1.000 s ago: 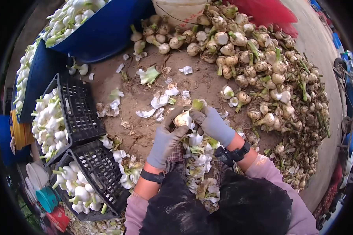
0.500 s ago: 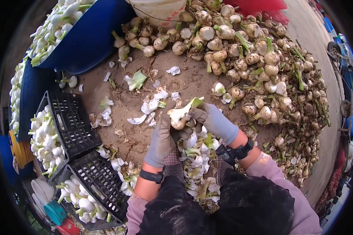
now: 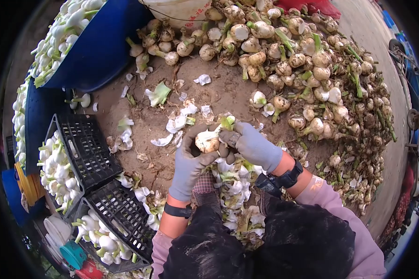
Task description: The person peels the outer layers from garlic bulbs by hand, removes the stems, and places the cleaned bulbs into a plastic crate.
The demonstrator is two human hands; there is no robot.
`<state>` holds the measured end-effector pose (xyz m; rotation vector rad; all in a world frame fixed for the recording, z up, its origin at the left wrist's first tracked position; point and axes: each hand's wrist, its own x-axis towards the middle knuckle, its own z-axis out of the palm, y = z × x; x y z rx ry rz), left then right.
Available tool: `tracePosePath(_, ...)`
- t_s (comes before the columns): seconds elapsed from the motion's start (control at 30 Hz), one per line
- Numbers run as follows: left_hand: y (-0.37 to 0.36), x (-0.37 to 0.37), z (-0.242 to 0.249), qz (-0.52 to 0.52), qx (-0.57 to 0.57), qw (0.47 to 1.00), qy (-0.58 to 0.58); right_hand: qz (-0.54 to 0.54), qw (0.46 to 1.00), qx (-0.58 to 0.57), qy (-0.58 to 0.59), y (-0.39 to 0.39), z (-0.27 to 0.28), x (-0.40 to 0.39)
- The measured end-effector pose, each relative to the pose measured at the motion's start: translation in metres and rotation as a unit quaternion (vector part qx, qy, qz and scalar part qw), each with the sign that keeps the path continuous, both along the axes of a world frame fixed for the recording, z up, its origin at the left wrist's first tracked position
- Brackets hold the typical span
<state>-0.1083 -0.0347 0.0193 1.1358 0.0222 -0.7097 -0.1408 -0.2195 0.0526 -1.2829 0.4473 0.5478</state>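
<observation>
A garlic bulb [image 3: 206,141] with soil-stained skin is held in front of me, its short green stem [image 3: 227,122] pointing up and to the right. My left hand [image 3: 191,160], in a grey-blue glove with dirty fingertips, is wrapped around the bulb from the left. On the stem side, my right hand [image 3: 253,145], gloved the same way, has its fingers closed at the bulb's neck; the exact grip is partly hidden. Below both hands, peeled garlic skins [image 3: 235,188] are heaped between my legs.
Unpeeled garlic bulbs [image 3: 307,69] form a large pile at the right and back, near a white bucket [image 3: 181,13]. On the left stand black crates [image 3: 86,144] of cleaned garlic and a blue tub [image 3: 97,51]. Loose skins [image 3: 177,123] litter the ground ahead.
The bulb has turned in my hands, so its rounder side and roots show more and its stem looks shorter. My right hand has shifted slightly; the view has tilted a little.
</observation>
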Motion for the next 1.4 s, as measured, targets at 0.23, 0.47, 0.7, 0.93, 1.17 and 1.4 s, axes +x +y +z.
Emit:
tracePosePath(0.23,0.001,-0.007,-0.003,-0.014,-0.229,0.965,0.127,0.047,0.976,-0.077,-0.198,0.002,-0.004,-0.010)
tracePosePath(0.47,0.008,-0.010,-0.010,0.047,-0.106,0.987,0.111,0.036,0.999,0.009,-0.022,0.003,-0.012,-0.007)
tracePosePath(0.7,0.001,-0.007,-0.013,0.005,0.190,0.956,-0.224,0.021,0.998,-0.047,0.027,-0.001,-0.018,0.001)
tracePosePath(0.93,-0.003,-0.007,-0.001,-0.050,0.342,0.815,-0.464,0.068,0.977,-0.201,-0.027,0.007,-0.043,0.002)
tracePosePath(1.17,-0.005,-0.016,-0.006,-0.061,0.335,0.818,-0.463,0.058,0.934,-0.336,-0.105,0.013,-0.052,-0.003)
tracePosePath(1.4,0.009,-0.021,-0.023,0.052,-0.133,0.972,0.186,0.082,0.922,-0.351,-0.144,0.015,-0.058,-0.013)
